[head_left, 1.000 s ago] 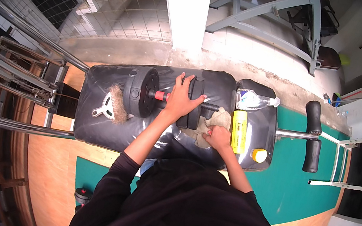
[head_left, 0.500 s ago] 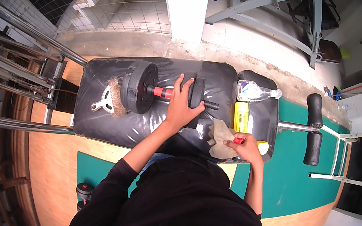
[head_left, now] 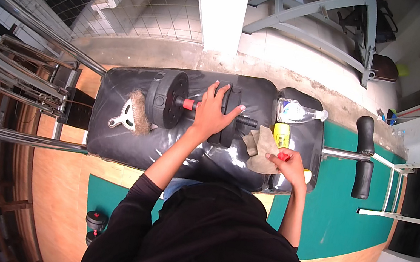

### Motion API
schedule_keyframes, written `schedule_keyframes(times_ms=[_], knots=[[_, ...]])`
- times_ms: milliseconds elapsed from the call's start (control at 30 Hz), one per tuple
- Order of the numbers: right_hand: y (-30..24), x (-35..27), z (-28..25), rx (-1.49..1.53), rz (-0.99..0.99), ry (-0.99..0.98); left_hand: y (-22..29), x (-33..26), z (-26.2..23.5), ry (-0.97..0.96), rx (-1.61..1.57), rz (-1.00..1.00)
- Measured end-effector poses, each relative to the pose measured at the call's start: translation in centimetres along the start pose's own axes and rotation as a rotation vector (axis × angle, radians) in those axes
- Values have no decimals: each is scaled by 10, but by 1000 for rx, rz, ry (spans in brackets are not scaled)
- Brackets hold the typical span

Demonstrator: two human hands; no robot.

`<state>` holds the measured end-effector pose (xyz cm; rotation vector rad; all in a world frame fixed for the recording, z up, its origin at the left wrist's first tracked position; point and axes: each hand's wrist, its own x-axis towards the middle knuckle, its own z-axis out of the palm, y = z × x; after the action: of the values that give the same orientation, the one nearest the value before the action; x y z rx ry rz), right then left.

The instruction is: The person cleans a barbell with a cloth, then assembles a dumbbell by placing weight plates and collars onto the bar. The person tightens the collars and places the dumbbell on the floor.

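Note:
A black dumbbell with a red grip section and a threaded bar end lies across a black padded bench. My left hand grips its right-hand plates, fingers over the far side and thumb spread toward the bar end. Between the thumb and fingers of my right hand is a crumpled grey-beige cloth, hanging beside the bar end. A small red piece, perhaps a cap, shows at those fingers; whether they hold it I cannot tell. Just beyond stands or lies a yellow container.
A white-handled brush lies left of the dumbbell. At the bench's right end lies a clear plastic bottle. Padded rollers stick out to the right. Another dumbbell sits on the floor at lower left; metal rails run along the left.
My left thumb has shifted farther away from me along the plates. The cloth has changed its folds and moved slightly with my right hand. The view has shifted a little.

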<state>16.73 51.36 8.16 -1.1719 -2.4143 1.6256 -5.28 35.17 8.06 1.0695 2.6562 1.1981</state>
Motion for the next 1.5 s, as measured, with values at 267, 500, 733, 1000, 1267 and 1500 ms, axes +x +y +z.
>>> schedule_keyframes(times_ms=[267, 500, 733, 1000, 1267, 1500], knots=[[-9, -2, 4, -41, -26, 13, -4, 13, -2, 8, -30, 20], [-22, -5, -1, 211, -67, -49, 15, 7, -12, 92, -228, 291], [-50, -12, 2, 608, -171, -99, 61, -30, -11, -613, -791, 67], [-54, -1, 9, 1160, -227, -35, 39, -33, -19, -506, -851, -48], [-76, -13, 23, 725, -500, 154, 42, -34, -22, -529, -874, -94], [-70, -5, 31, 541, -394, 22, 40, -25, -14, -607, -1083, -306]])
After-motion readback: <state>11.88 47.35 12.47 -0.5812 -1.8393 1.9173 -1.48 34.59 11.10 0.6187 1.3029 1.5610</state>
